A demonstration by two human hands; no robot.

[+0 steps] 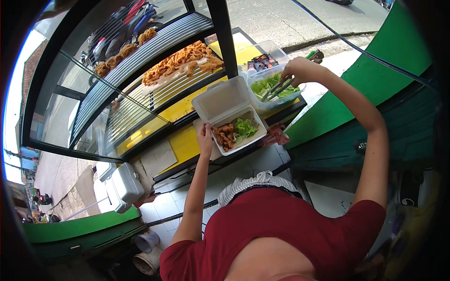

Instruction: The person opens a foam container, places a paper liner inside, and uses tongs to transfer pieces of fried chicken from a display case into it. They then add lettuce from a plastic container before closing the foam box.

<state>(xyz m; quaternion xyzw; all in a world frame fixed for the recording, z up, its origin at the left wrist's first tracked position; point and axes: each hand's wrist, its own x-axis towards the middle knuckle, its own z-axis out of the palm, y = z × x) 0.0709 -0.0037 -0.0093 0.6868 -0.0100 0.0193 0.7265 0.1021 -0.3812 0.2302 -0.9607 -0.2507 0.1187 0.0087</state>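
Observation:
My left hand (205, 136) grips the left edge of a white foam takeaway box (251, 144), whose lid stands raised at the back. Inside the box, brown fried chicken (224, 136) lies on the left and green lettuce (245, 128) on the right. My right hand (302, 73) is closed around metal tongs (279, 89), their tips down in a clear plastic tub (273, 108) of lettuce leaves. Whether the tongs pinch a leaf is hard to make out.
A glass display case (136, 110) with fried chicken pieces (180, 58) on its racks stands at the left. Behind the tub is a clear container (272, 46) with dark sachets. Stacked foam boxes (124, 185) sit lower left. A reddish cloth (276, 136) hangs by the counter edge.

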